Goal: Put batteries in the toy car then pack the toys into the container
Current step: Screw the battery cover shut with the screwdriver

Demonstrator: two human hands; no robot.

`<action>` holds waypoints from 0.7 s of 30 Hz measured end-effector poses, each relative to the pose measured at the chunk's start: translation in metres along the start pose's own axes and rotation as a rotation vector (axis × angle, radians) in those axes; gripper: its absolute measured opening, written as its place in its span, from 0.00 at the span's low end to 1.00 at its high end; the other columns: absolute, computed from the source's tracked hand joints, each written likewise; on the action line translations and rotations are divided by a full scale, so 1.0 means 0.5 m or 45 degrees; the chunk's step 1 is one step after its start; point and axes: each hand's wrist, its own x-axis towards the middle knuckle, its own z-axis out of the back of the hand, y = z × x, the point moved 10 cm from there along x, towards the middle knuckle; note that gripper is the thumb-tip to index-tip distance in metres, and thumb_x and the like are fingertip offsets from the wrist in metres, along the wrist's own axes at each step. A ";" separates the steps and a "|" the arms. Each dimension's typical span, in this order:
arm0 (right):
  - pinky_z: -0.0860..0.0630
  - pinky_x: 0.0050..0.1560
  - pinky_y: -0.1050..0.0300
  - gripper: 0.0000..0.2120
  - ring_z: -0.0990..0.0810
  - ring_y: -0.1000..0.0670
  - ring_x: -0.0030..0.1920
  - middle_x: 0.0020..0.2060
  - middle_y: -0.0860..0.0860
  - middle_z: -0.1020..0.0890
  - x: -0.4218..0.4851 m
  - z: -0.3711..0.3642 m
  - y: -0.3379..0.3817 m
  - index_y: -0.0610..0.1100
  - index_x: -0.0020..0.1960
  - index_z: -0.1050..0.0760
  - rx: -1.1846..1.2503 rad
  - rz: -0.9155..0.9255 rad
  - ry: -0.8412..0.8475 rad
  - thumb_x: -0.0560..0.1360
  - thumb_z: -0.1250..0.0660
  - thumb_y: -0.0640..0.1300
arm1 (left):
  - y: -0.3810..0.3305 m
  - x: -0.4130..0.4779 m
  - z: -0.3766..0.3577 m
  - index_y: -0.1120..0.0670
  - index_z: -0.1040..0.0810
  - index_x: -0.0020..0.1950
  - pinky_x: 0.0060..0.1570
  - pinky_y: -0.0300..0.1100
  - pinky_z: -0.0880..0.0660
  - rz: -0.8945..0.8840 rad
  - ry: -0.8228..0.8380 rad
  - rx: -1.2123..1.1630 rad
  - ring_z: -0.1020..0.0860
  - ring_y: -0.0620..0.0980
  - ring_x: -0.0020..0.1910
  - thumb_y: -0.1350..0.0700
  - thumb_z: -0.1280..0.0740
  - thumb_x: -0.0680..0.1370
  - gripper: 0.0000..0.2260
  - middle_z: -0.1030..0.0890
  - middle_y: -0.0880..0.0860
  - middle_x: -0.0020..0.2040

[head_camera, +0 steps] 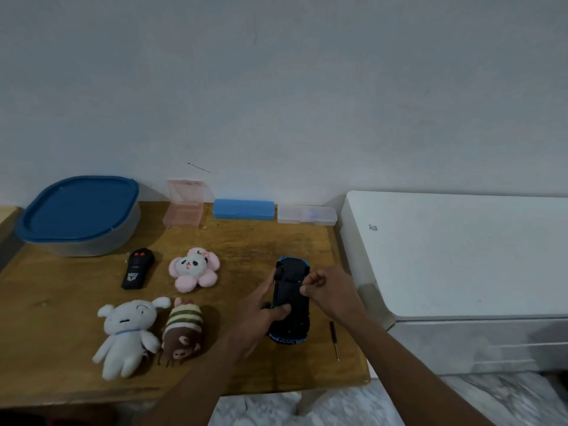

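Note:
A blue toy car point(290, 298) lies upside down on the wooden table point(61, 318), dark underside up. My left hand point(264, 312) grips its left side, thumb across the chassis. My right hand point(330, 292) has its fingers curled at the car's right edge, pinching at the underside; what they pinch is too small to tell. A black remote control point(137, 268) lies left of a pink panda flower plush point(194, 269). A white plush point(127, 336) and a striped brown plush point(182, 330) lie nearer me. The grey container with a blue lid point(80, 215) stands at the back left.
A small screwdriver point(334, 339) lies right of the car near the table's edge. An open pink box point(184, 204), a blue case point(243, 209) and a clear case point(306, 215) line the back wall. A white cabinet point(461, 256) abuts the table's right side.

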 end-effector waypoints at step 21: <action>0.29 0.38 0.69 0.08 0.23 0.57 0.40 0.38 0.57 0.23 -0.037 0.026 -0.016 0.52 0.50 0.24 -0.039 0.249 -0.081 0.73 0.29 0.43 | -0.007 -0.036 -0.064 0.37 0.42 0.76 0.64 0.56 0.25 -0.045 -0.119 0.010 0.20 0.52 0.59 0.65 0.32 0.77 0.36 0.17 0.48 0.60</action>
